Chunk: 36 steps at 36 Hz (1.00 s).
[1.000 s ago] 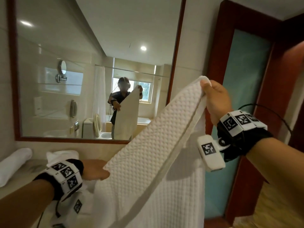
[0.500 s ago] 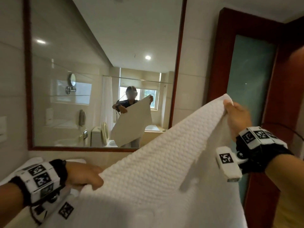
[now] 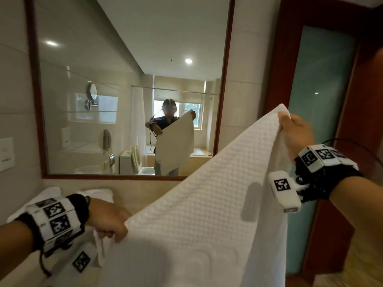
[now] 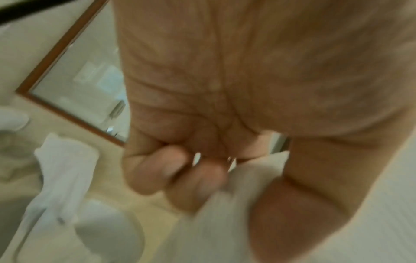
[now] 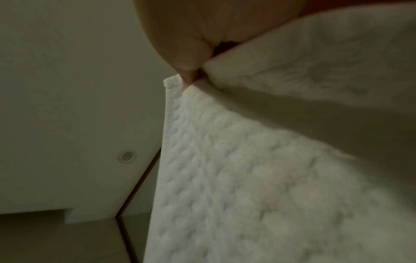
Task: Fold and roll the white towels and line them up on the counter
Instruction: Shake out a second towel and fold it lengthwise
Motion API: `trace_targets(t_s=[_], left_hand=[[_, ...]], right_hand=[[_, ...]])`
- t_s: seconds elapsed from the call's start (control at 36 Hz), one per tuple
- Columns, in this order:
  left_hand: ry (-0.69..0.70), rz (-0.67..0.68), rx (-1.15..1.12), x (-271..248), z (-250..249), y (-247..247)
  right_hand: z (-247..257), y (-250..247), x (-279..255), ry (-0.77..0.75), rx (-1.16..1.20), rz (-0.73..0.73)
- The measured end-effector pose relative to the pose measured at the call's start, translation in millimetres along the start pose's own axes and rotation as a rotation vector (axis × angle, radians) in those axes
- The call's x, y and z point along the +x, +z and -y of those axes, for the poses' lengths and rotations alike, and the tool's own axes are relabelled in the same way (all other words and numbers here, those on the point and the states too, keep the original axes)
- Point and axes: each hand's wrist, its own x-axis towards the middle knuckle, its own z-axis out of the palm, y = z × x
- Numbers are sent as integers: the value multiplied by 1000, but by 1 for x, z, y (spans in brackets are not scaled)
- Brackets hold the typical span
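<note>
The white towel (image 3: 207,214) is spread in the air in front of the mirror (image 3: 128,85), held by two corners and slanting from low left to high right. The left hand (image 3: 109,219) has its fingers curled round the lower left corner, bunching some cloth in the fist; the left wrist view, though blurred, shows the same closed grip. The right hand (image 3: 296,133) pinches the upper right corner between thumb and fingers, which the right wrist view shows right at the hem.

This looks like the opening-out before the first fold. To do it well, I would bring both hands to the same height so the top edge runs level and taut, then let the cloth hang free of creases. The left grip probably needs to slide out to the true corner, since the bunched cloth there would throw the fold off square. Then lay it flat on the surface (image 4: 139,204) before folding.

Behind the left wrist, at the far left, rolled towels (image 3: 95,193) already lie against the wall; the new roll should go beside them.
</note>
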Motion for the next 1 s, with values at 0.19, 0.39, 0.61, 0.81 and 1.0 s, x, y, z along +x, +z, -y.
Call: trace_targets(t_s=[0.19, 0.39, 0.61, 0.81, 1.0], left_hand=[[342, -198, -132, 6, -74, -33], [669, -641, -734, 4, -159, -61], [771, -842, -872, 17, -159, -67], [822, -793, -1179, 16, -156, -87], [713, -982, -1072, 19, -117, -95]], right_hand=[[33, 41, -26, -83, 105, 357], [37, 74, -57, -57, 183, 564], [-18, 42, -81, 158, -138, 1043], [-93, 28, -107, 332, -883, 1415], [-116, -6, -86, 349, -971, 1219]])
